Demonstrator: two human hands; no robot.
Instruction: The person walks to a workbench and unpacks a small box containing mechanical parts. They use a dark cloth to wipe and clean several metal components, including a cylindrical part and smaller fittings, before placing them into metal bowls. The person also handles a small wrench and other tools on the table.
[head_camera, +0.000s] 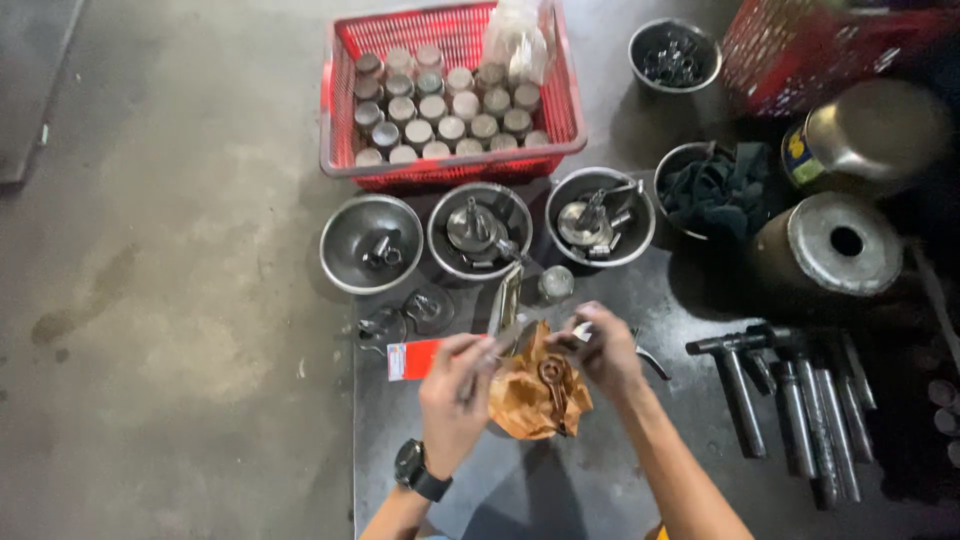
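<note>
Hands at centre of dark tabletop (600, 490), both engaged on one item: left hand (455, 385), wrist bearing a black watch (418, 470), fingers closed on the edge of a crumpled brown paper wrapping (530, 395); right hand (605, 350) pinching a small pale part at the wrapping's upper right, too small to identify. Wrapping lies open between the hands, with a small brown metal piece (552, 378) resting on it. Step in hand, as judged: unwrapping a part from its paper, wrapping largely spread, contents exposed but not lifted clear. Next move, as judged, calls for one hand to steady the paper while the other draws the piece free, with care not to tear the wrapping or drop the piece among loose parts. Adjacent: red and white carton (415, 352) just left of the left hand; loose metal parts (400, 318) behind it. Beyond: three steel bowls in a row, left bowl (371, 243), middle bowl (480, 230), right bowl (600, 215), each holding machined parts. Further: red plastic basket (450, 100) filled with metal cylinders. Right side: row of dark steel tools (800, 400), two metal drums (830, 245), bowl of dark cloth (705, 190).
</note>
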